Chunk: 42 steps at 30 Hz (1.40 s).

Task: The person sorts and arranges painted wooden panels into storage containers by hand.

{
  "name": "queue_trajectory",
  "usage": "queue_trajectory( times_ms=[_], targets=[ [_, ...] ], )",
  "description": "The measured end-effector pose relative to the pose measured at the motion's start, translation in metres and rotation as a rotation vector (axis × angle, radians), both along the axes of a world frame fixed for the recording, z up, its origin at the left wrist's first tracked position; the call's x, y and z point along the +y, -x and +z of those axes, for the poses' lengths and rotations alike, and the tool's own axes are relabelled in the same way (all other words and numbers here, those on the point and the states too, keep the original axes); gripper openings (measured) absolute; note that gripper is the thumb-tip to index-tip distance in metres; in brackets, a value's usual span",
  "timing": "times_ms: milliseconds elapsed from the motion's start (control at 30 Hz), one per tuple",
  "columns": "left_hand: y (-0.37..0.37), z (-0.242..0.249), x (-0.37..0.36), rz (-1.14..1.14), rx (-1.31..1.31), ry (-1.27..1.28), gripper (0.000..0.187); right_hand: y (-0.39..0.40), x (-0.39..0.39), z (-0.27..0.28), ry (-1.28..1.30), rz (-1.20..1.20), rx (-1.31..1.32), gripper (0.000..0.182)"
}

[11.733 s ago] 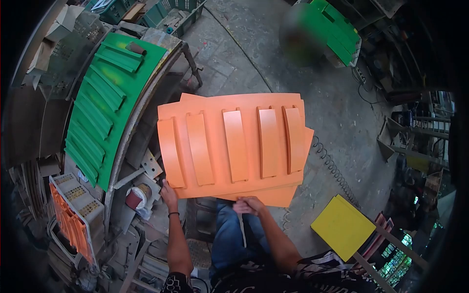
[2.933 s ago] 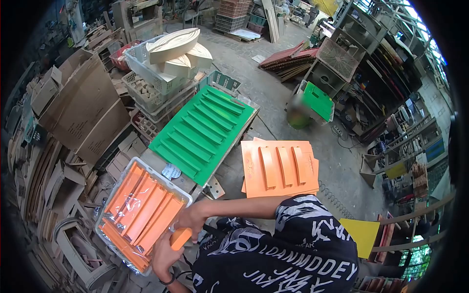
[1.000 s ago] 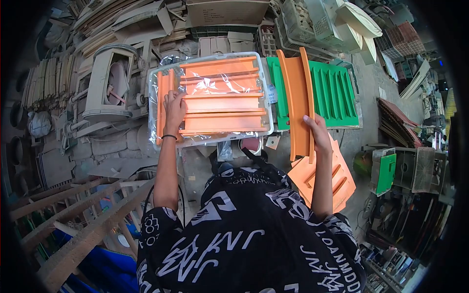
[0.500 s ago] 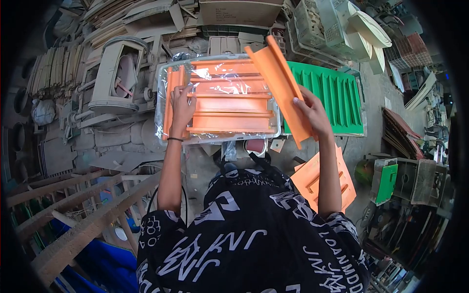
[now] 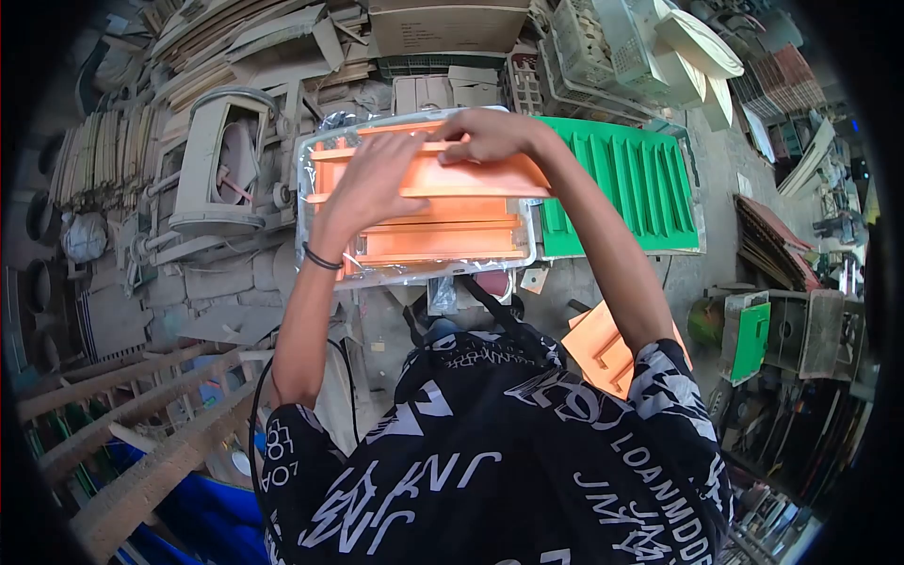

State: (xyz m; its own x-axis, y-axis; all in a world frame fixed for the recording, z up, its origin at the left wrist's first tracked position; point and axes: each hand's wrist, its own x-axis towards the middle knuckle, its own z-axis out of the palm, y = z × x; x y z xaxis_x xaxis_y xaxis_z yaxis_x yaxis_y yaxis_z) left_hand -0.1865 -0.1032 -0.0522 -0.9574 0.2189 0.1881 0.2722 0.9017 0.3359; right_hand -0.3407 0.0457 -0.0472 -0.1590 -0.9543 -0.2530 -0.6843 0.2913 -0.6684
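A long orange channel-shaped piece (image 5: 485, 179) with raised edges lies crosswise above a clear plastic-lined crate (image 5: 534, 231). My left hand (image 5: 372, 184) grips its left part, fingers over the far edge and thumb toward the near side. Bent over at the wrist, my right hand (image 5: 490, 137) holds the far edge right of the middle; its fingertips are partly hidden. Beneath it, more orange channel pieces (image 5: 443, 237) fill the crate side by side.
Right of the crate stands a green ribbed panel (image 5: 621, 184). Orange slotted panels (image 5: 603, 348) lie low by my right elbow. A dusty wooden frame (image 5: 221, 160) sits at the left, a cardboard box (image 5: 447, 26) at the back. Wooden rails (image 5: 160, 452) cross the lower left.
The orange channel piece has swung from upright at the right to lying crosswise over the crate. My right hand moved left with it; my left hand left the crate's contents and took hold of it.
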Motion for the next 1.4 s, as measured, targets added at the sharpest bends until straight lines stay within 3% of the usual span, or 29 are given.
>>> queue_trajectory(
  times_ms=[33, 100, 167, 200, 267, 300, 333, 400, 500, 567, 633, 767, 933, 1167, 1233, 1400],
  targets=[
    [0.001, -0.001, -0.008, 0.026, 0.007, -0.013, 0.074, 0.008, 0.0, 0.002, 0.004, -0.013, -0.001, 0.032],
    [-0.001, -0.006, -0.026, 0.048, 0.045, 0.028, 0.07, 0.027, 0.001, 0.013, 0.33, -0.182, -0.168, 0.029],
    [-0.013, -0.014, -0.047, 0.234, 0.049, 0.034, 0.071, 0.042, 0.017, 0.018, 0.712, -0.515, -0.119, 0.027],
    [-0.02, -0.018, -0.054, 0.233, 0.05, 0.038, 0.071, 0.041, 0.034, 0.019, 0.579, -0.652, -0.003, 0.023],
    [-0.032, -0.027, -0.066, 0.446, -0.02, -0.021, 0.072, 0.052, 0.055, -0.042, 0.513, -0.474, 0.29, 0.019],
    [-0.037, -0.036, -0.073, 0.45, -0.018, -0.021, 0.072, 0.035, 0.058, -0.058, 0.303, -0.462, 0.226, 0.016],
    [-0.042, -0.048, -0.079, 0.475, -0.029, -0.025, 0.072, 0.028, 0.061, -0.103, 0.322, -0.36, 0.428, 0.016],
    [-0.047, -0.065, -0.081, 0.504, -0.037, -0.031, 0.072, -0.012, 0.057, -0.11, 0.049, -0.392, 0.43, 0.02],
    [-0.049, -0.078, -0.083, 0.455, -0.109, -0.005, 0.072, -0.023, 0.05, -0.132, -0.069, -0.403, 0.599, 0.019],
    [-0.048, -0.079, -0.077, 0.439, -0.156, 0.035, 0.072, -0.025, 0.048, -0.126, -0.148, -0.43, 0.56, 0.018],
    [-0.047, -0.081, -0.075, 0.437, -0.204, 0.025, 0.071, -0.028, 0.048, -0.122, -0.333, -0.455, 0.631, 0.037],
    [-0.042, -0.088, -0.072, 0.412, -0.246, 0.03, 0.07, -0.022, 0.061, -0.145, -0.158, -0.636, 0.649, 0.037],
    [-0.012, -0.09, -0.063, 0.367, -0.312, 0.036, 0.077, -0.006, 0.075, -0.154, -0.102, -0.841, 0.508, 0.042],
    [0.035, -0.125, -0.04, 0.183, -0.123, 0.061, 0.076, 0.024, 0.105, -0.188, 0.049, -0.948, 0.4, 0.046],
    [0.045, -0.128, -0.029, 0.171, -0.171, 0.011, 0.078, 0.033, 0.108, -0.193, 0.142, -1.103, -0.04, 0.046],
    [0.066, -0.135, -0.012, 0.1, -0.21, -0.044, 0.079, 0.026, 0.118, -0.181, 0.157, -1.227, -0.347, 0.054]
  ],
)
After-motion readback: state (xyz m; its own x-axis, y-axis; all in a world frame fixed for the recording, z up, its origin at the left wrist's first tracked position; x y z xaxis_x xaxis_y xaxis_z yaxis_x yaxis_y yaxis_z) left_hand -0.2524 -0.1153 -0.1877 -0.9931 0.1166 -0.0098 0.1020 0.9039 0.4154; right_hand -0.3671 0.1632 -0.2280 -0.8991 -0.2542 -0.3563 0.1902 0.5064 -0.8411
